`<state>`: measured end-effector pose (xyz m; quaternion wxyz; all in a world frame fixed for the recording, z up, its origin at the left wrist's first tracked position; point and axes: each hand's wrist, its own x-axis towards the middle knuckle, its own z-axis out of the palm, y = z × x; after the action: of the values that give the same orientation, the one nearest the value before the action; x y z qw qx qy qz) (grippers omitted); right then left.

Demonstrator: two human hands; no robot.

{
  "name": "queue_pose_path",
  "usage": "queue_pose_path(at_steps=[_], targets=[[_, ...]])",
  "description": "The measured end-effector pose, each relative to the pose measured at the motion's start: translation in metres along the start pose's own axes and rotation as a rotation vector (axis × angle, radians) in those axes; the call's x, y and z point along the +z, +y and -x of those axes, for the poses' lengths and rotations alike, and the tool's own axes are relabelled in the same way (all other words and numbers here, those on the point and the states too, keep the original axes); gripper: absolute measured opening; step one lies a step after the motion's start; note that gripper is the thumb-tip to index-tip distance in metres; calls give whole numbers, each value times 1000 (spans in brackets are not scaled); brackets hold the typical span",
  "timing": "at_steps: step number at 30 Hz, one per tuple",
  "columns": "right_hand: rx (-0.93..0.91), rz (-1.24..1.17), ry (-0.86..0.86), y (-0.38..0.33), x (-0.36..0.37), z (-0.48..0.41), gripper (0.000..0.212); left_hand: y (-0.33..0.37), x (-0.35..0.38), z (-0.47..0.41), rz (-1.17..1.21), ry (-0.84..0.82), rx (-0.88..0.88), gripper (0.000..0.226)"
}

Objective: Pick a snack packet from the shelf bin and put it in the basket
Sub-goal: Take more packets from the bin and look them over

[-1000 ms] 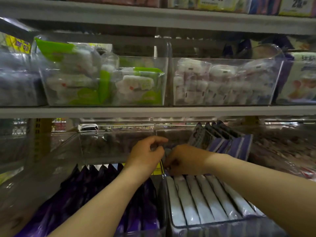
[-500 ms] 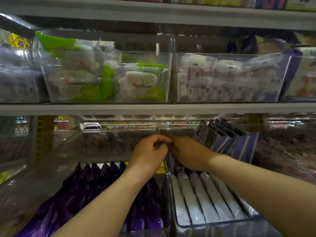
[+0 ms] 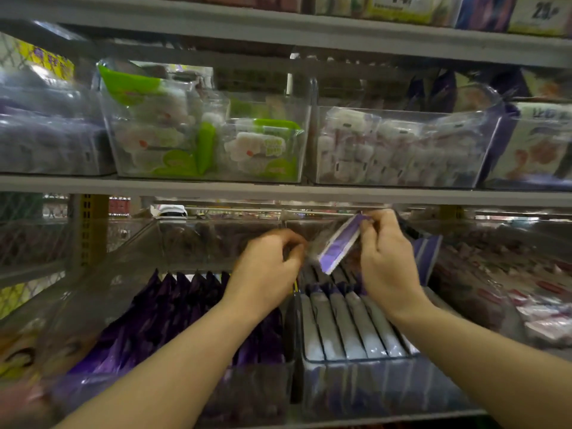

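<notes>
So the right hand [image 3: 387,267] has come up out of the shelf bin [image 3: 356,388] since half a second ago. Its fingers [image 3: 379,221] now pinch a purple-and-white snack packet [image 3: 339,247] by the top end, tilted, just above the row of packets [image 3: 349,329] left in the bin. The left hand [image 3: 266,270] is at the packet's 9 o'clock with its fingers curled tight by the bin's side wall, can't tell if they're gripping anything. Dark purple packs [image 3: 173,314] fill the next bin at 9 o'clock.

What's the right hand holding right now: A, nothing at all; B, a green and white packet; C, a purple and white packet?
C: the right hand pinches the upper end of a purple and white packet, which hangs tilted above the clear bin.
</notes>
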<state>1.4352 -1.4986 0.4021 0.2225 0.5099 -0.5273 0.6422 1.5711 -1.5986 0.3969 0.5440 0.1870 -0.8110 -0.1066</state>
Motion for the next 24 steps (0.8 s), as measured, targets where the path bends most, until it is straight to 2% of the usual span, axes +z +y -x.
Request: queue_pose_path(at_steps=[2, 4, 7, 10, 12, 14, 17, 19, 21, 24], targets=[[22, -52, 79, -8, -21, 20, 16, 20, -9, 23, 39, 82, 45, 18], [98, -155, 139, -15, -40, 40, 20, 39, -14, 49, 118, 98, 8, 34], [233, -318, 187, -29, -60, 75, 19, 61, -17, 84, 229, 63, -124, 50], [287, -414, 171, -44, -74, 115, 11, 76, -16, 115, 437, -26, -322, 49], [310, -422, 126, -48, -81, 142, 11, 82, -12, 132, 562, -148, -440, 44], [332, -477, 62, -47, -88, 167, 12, 86, -7, 148, 788, -254, -558, 35], [361, -564, -83, -40, -100, 200, 22, 84, 0, 174, 1062, -337, -648, 33], [380, -605, -191, -30, -110, 218, 31, 79, 2, 194, 1082, -341, -650, 30], [439, -600, -252, -18, -119, 228, 33, 73, 2, 215, 996, -379, -624, 28], [628, -538, -411, 3, -124, 241, 34, 66, 7, 247, 890, -548, -596, 45]])
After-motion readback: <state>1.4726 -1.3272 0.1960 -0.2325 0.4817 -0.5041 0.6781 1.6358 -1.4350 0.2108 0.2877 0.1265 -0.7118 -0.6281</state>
